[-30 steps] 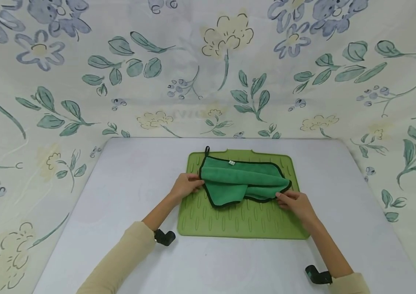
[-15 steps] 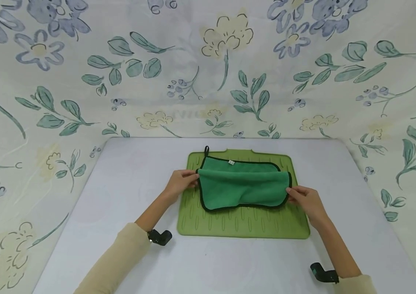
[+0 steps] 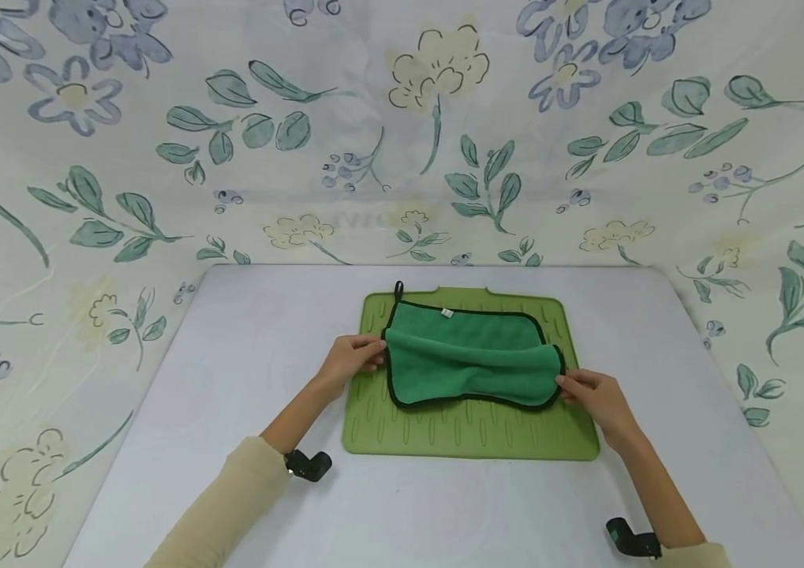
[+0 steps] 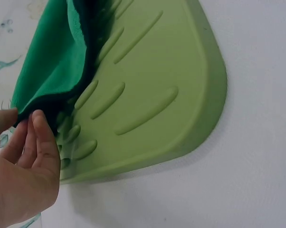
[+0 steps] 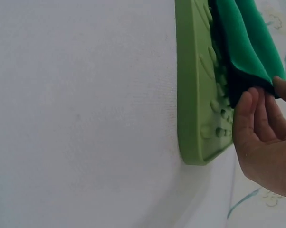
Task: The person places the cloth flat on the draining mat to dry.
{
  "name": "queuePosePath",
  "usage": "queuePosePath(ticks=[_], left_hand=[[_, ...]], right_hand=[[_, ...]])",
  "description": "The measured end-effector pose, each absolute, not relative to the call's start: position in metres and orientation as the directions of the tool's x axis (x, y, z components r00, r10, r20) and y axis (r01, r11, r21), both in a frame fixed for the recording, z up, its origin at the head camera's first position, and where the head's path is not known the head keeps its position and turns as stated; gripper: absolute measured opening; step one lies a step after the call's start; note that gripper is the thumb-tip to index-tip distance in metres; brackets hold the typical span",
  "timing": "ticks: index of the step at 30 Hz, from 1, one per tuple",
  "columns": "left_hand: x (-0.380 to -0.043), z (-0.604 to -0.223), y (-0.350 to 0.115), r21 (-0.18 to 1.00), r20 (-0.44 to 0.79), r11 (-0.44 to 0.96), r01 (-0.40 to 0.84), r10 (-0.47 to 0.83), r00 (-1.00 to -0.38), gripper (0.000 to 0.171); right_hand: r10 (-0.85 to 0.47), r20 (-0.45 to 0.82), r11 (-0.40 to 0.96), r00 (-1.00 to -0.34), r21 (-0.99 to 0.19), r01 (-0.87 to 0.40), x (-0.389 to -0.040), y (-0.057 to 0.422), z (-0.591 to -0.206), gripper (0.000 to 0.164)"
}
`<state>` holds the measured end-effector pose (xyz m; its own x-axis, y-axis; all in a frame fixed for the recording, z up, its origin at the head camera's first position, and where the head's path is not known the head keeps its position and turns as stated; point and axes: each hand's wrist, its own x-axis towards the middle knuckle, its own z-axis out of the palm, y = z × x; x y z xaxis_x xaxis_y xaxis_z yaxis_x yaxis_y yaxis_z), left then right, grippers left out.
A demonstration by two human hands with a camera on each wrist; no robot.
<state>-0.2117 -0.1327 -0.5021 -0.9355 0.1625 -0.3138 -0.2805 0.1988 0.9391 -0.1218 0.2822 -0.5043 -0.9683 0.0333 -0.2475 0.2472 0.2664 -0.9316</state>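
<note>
A green cloth (image 3: 473, 371) with black edging lies on a light green ridged mat (image 3: 473, 434), its near part folded over toward the far side. A black hanging loop (image 3: 398, 291) sticks out at its far left corner, and a small white tag (image 3: 447, 313) shows on the far edge. My left hand (image 3: 352, 360) pinches the cloth's left edge between thumb and fingers. On the opposite side my right hand (image 3: 596, 398) pinches the right edge. In both wrist views the cloth's dark border (image 4: 48, 97) is raised off the mat where the fingers grip it.
The mat rests on a white table (image 3: 267, 315). Behind and beside the table hangs a white curtain (image 3: 373, 118) printed with flowers and leaves. Each wrist wears a black camera; the left wrist camera (image 3: 309, 465) hangs just above the table.
The right hand has moved right and the left hand a little left, drawing the cloth's crumpled near flap out flatter and wider. In the last half second the right hand has lowered slightly toward the near side.
</note>
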Motion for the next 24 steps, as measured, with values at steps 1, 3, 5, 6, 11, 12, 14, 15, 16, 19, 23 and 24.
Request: queuePosePath(ticks=[1, 3, 5, 6, 11, 12, 14, 15, 16, 19, 23, 24], left_hand=[[-0.211, -0.502, -0.133, 0.937, -0.319, 0.201, -0.285, 0.163, -0.934, 0.033], [-0.21, -0.503, -0.133, 0.931, -0.332, 0.218, -0.294, 0.164, -0.929, 0.034], [-0.209, -0.504, -0.132, 0.924, -0.342, 0.242, -0.297, 0.171, -0.924, 0.035], [-0.208, -0.504, -0.132, 0.92, -0.346, 0.255, -0.297, 0.175, -0.922, 0.034], [-0.203, -0.507, -0.129, 0.909, -0.351, 0.305, -0.283, 0.2, -0.915, 0.031], [-0.202, -0.508, -0.129, 0.91, -0.349, 0.307, -0.279, 0.203, -0.915, 0.03], [-0.201, -0.508, -0.128, 0.912, -0.342, 0.306, -0.273, 0.201, -0.918, 0.03], [-0.201, -0.508, -0.128, 0.914, -0.338, 0.303, -0.271, 0.2, -0.92, 0.03], [-0.201, -0.507, -0.128, 0.915, -0.336, 0.3, -0.27, 0.198, -0.921, 0.029], [-0.2, -0.506, -0.128, 0.919, -0.333, 0.284, -0.272, 0.191, -0.923, 0.029], [-0.197, -0.503, -0.131, 0.922, -0.341, 0.261, -0.286, 0.197, -0.919, 0.027], [-0.195, -0.503, -0.131, 0.921, -0.348, 0.254, -0.295, 0.197, -0.916, 0.027]], right_hand=[[0.03, -0.253, 0.266, -0.967, -0.931, 0.252, -0.121, 0.282, -0.505, 0.043], [0.023, -0.264, 0.271, -0.964, -0.927, 0.261, -0.12, 0.281, -0.505, 0.046], [0.016, -0.276, 0.283, -0.961, -0.921, 0.269, -0.119, 0.28, -0.505, 0.047], [0.015, -0.283, 0.291, -0.959, -0.916, 0.275, -0.119, 0.28, -0.505, 0.046], [0.008, -0.302, 0.34, -0.953, -0.896, 0.287, -0.116, 0.278, -0.508, 0.043], [0.009, -0.303, 0.347, -0.953, -0.893, 0.288, -0.115, 0.278, -0.509, 0.043], [0.011, -0.301, 0.351, -0.954, -0.892, 0.285, -0.114, 0.278, -0.509, 0.043], [0.014, -0.298, 0.348, -0.954, -0.893, 0.284, -0.113, 0.278, -0.509, 0.043], [0.018, -0.296, 0.344, -0.955, -0.895, 0.284, -0.112, 0.278, -0.509, 0.043], [0.033, -0.291, 0.343, -0.956, -0.895, 0.284, -0.11, 0.279, -0.508, 0.044], [0.04, -0.293, 0.357, -0.955, -0.889, 0.288, -0.108, 0.284, -0.505, 0.044], [0.039, -0.296, 0.359, -0.954, -0.887, 0.29, -0.107, 0.285, -0.505, 0.044]])
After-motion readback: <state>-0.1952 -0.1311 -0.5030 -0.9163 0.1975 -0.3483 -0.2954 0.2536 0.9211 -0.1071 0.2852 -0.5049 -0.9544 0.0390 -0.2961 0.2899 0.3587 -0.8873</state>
